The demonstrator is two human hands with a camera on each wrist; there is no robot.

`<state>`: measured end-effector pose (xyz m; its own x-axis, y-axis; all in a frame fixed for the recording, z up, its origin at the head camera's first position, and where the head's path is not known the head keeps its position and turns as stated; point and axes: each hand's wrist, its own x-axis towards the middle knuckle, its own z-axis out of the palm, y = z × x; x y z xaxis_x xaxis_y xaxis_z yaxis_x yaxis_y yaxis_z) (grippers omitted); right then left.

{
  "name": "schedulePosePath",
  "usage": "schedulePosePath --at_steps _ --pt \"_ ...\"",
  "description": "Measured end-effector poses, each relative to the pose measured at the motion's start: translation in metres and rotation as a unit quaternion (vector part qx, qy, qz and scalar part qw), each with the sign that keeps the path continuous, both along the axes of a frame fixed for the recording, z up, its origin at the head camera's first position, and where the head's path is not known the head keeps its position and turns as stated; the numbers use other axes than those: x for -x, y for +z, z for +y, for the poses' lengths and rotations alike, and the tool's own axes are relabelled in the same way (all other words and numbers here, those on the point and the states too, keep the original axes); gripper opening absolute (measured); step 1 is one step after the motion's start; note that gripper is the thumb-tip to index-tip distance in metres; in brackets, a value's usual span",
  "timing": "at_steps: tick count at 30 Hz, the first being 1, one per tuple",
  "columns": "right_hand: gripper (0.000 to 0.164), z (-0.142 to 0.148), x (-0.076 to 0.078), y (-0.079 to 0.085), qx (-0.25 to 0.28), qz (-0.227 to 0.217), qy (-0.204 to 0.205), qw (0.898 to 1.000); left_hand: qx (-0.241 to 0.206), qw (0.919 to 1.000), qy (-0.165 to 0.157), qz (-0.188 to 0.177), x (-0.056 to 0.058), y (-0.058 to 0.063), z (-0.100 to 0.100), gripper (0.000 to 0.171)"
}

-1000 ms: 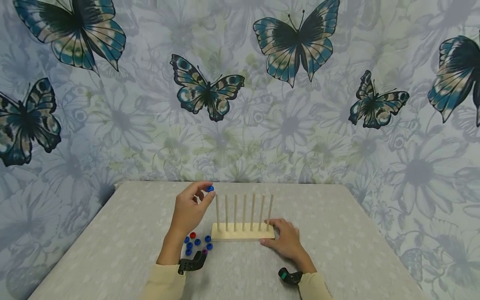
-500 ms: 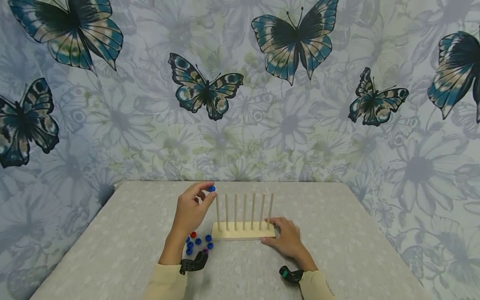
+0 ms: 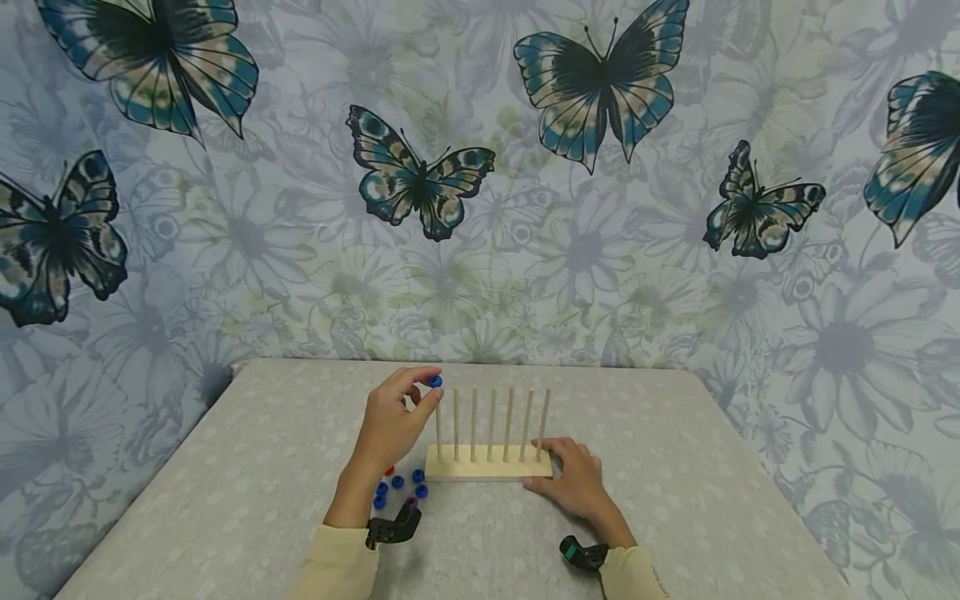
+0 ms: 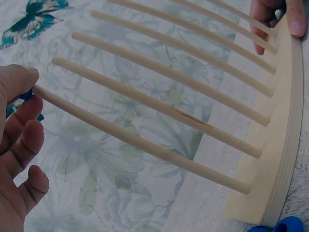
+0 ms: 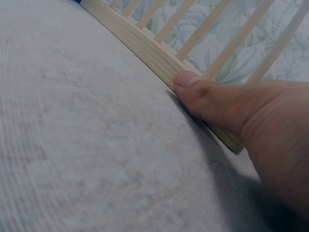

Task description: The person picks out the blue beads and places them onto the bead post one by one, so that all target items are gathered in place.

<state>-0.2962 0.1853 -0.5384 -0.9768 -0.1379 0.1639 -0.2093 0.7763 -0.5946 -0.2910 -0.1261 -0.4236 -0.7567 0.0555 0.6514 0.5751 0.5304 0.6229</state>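
A wooden peg stand [image 3: 487, 469] with a row of several upright pegs stands on the table. My left hand [image 3: 393, 421] pinches a blue bead [image 3: 435, 382] between thumb and fingertips, right at the top of the leftmost peg [image 3: 438, 429]. In the left wrist view the bead [image 4: 26, 94] is mostly hidden by the fingers and meets the peg's tip. My right hand [image 3: 573, 479] grips the right end of the stand's base, the thumb [image 5: 195, 89] along its front edge and the other fingers behind.
Several loose blue beads [image 3: 397, 482] lie left of the stand, with a red bead [image 3: 389, 470] and a purple bead [image 3: 412, 502] among them, partly hidden by the left arm. The table [image 3: 675, 500] ends at a butterfly-patterned wall [image 3: 600, 292].
My left hand has shifted slightly right, bringing the blue bead over the leftmost peg's tip. The right hand keeps its hold on the stand.
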Motion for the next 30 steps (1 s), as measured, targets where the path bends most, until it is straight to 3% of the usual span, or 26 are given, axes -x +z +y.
schedulePosePath --at_steps 7,17,30 --pt "0.067 0.0082 0.0001 -0.0019 0.002 0.011 -0.003 1.000 0.009 0.9999 -0.009 0.000 0.0048 -0.0021 0.0062 0.027" --pt "0.070 0.0024 0.0029 -0.0036 -0.003 0.006 0.006 1.000 0.015 0.9995 -0.001 -0.026 0.0027 -0.0024 -0.0019 0.027" --pt "0.067 0.0047 0.0021 -0.0044 -0.001 0.015 0.018 1.000 0.021 0.9995 -0.002 -0.025 0.0050 -0.0038 -0.0014 0.026"
